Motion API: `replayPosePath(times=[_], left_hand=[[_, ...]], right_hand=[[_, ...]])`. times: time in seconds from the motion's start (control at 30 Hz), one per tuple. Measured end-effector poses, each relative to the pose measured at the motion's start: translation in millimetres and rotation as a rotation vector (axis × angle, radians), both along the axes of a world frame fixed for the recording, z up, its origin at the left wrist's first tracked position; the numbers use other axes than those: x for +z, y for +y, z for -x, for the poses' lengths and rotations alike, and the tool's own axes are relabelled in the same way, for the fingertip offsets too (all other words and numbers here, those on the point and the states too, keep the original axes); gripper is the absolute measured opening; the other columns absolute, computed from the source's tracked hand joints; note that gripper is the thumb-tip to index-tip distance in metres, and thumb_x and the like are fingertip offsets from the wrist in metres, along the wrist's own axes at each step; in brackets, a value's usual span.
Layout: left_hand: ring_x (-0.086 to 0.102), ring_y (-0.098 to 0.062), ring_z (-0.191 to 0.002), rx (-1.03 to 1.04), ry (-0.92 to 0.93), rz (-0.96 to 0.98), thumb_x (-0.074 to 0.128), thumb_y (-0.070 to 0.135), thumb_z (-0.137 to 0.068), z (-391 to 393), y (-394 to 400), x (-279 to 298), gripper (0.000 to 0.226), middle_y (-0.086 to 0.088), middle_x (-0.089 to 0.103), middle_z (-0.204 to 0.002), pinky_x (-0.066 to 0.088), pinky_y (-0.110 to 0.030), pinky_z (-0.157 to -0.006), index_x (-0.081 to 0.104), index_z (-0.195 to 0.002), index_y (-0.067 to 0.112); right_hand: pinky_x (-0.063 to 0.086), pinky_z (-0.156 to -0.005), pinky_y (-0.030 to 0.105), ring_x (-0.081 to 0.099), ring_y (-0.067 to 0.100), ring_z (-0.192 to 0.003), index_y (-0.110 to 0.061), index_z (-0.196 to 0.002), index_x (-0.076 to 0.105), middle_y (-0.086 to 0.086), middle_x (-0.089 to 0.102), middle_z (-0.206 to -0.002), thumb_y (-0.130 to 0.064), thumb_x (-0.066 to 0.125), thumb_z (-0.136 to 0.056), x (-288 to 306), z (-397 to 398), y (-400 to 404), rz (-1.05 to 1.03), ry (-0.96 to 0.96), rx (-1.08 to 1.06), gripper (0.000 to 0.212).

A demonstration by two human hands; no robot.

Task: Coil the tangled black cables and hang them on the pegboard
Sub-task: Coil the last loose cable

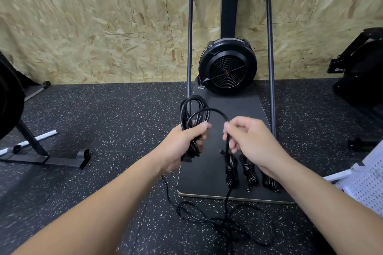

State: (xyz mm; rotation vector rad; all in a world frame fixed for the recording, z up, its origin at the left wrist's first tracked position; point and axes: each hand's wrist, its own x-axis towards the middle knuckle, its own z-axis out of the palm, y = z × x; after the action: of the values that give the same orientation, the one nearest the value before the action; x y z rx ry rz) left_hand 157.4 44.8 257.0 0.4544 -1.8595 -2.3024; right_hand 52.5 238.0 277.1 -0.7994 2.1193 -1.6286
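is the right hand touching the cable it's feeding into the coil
Touching. The head view shows the right hand pinching the black cable, which runs between its fingers toward the floor.

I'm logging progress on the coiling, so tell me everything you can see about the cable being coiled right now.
The cable being coiled is thin, black and glossy. Several loops stand up from the left hand, which grips them bunched. One strand arcs over to the right hand, pinched there, then drops past the platform edge into a loose tangle on the speckled floor.

Even, soft indoor light, faint shadows, slight motion blur throughout, and wide-angle bending at the edges.
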Motion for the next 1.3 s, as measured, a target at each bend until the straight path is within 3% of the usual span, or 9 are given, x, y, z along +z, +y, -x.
replayPosePath(times=[0.13,0.27,0.43,0.53,0.63,0.8,1.03,1.17,1.3], left_hand=[[0.061,-0.021,-0.089,-0.190,-0.014,0.175,0.074,0.036,-0.104,-9.7,15.8,1.5,0.036,-0.006,0.068,-0.098,0.051,-0.032,-0.080,0.071,-0.110,0.001],[0.071,-0.018,-0.096,-0.261,0.048,0.281,0.066,0.016,-0.110,-11.2,40.0,-3.1,0.017,-0.012,0.072,-0.099,0.054,-0.022,-0.088,0.069,-0.110,-0.001],[0.065,-0.026,-0.083,-0.132,0.053,0.179,0.063,0.014,-0.110,-5.1,48.5,-9.0,0.006,-0.007,0.062,-0.084,0.056,-0.036,-0.085,0.067,-0.109,0.009],[0.063,-0.025,-0.080,-0.067,0.063,0.071,0.066,0.019,-0.110,-0.7,45.1,-6.1,0.010,-0.007,0.058,-0.081,0.055,-0.039,-0.087,0.067,-0.105,0.010],[0.065,-0.026,-0.082,-0.012,0.100,-0.039,0.066,0.019,-0.110,3.9,38.0,-2.5,0.017,-0.009,0.057,-0.081,0.057,-0.050,-0.097,0.062,-0.097,0.008],[0.072,-0.033,-0.102,0.052,0.145,-0.184,0.064,0.014,-0.110,7.6,30.3,-3.4,0.011,-0.014,0.068,-0.095,0.063,-0.048,-0.101,0.065,-0.108,0.004],[0.076,-0.039,-0.108,0.160,0.220,-0.202,0.059,0.013,-0.112,11.1,19.1,4.3,0.017,-0.018,0.069,-0.096,0.062,-0.056,-0.099,0.065,-0.107,-0.002],[0.075,-0.032,-0.091,0.217,0.236,-0.204,0.060,0.013,-0.112,9.6,13.4,9.0,0.010,-0.014,0.064,-0.087,0.062,-0.057,-0.098,0.062,-0.109,0.003],[0.071,-0.027,-0.080,0.322,0.186,-0.093,0.066,0.028,-0.111,7.6,-5.7,8.5,0.028,-0.006,0.058,-0.078,0.056,-0.050,-0.093,0.064,-0.087,0.014]], right_hand=[[0.059,-0.061,0.036,0.063,0.027,-0.064,0.002,-0.093,0.072,0.016,0.067,-0.071,-0.026,0.068,-0.109,13.3,-6.6,-7.4,0.250,-0.150,-0.015,0.033],[0.062,-0.068,0.041,0.069,0.028,-0.062,0.000,-0.094,0.076,0.015,0.072,-0.069,-0.027,0.077,-0.103,15.7,-6.8,-8.3,0.235,-0.163,-0.112,0.029],[0.068,-0.076,0.050,0.080,0.026,-0.069,-0.014,-0.090,0.082,0.007,0.080,-0.079,-0.027,0.090,-0.091,15.3,-3.7,-5.1,0.183,0.054,-0.220,0.016],[0.067,-0.086,0.044,0.083,0.024,-0.083,-0.012,-0.105,0.078,0.005,0.081,-0.101,-0.023,0.094,-0.088,8.2,5.2,-1.0,0.280,-0.071,-0.223,0.026],[0.064,-0.100,0.045,0.082,0.021,-0.098,-0.009,-0.108,0.079,0.008,0.082,-0.108,-0.006,0.082,-0.096,-9.8,14.8,0.4,0.183,-0.227,-0.121,0.013],[0.059,-0.095,0.026,0.079,0.016,-0.103,-0.004,-0.117,0.075,0.005,0.084,-0.102,0.022,0.059,-0.089,-33.8,-0.2,-1.6,-0.032,-0.234,0.162,0.041],[0.051,-0.097,0.021,0.077,0.014,-0.115,-0.008,-0.123,0.074,-0.006,0.084,-0.103,-0.015,0.089,-0.091,-54.1,-27.2,-8.3,-0.247,-0.412,0.428,0.036],[0.062,-0.104,0.042,0.082,0.026,-0.105,-0.003,-0.116,0.073,0.007,0.085,-0.101,-0.018,0.080,-0.100,-61.1,-32.9,-16.8,-0.226,-0.419,0.297,0.023],[0.064,-0.075,0.040,0.079,0.027,-0.075,-0.001,-0.110,0.074,0.011,0.082,-0.091,-0.019,0.079,-0.102,-59.8,-29.4,-21.1,-0.087,-0.471,0.041,0.020]])
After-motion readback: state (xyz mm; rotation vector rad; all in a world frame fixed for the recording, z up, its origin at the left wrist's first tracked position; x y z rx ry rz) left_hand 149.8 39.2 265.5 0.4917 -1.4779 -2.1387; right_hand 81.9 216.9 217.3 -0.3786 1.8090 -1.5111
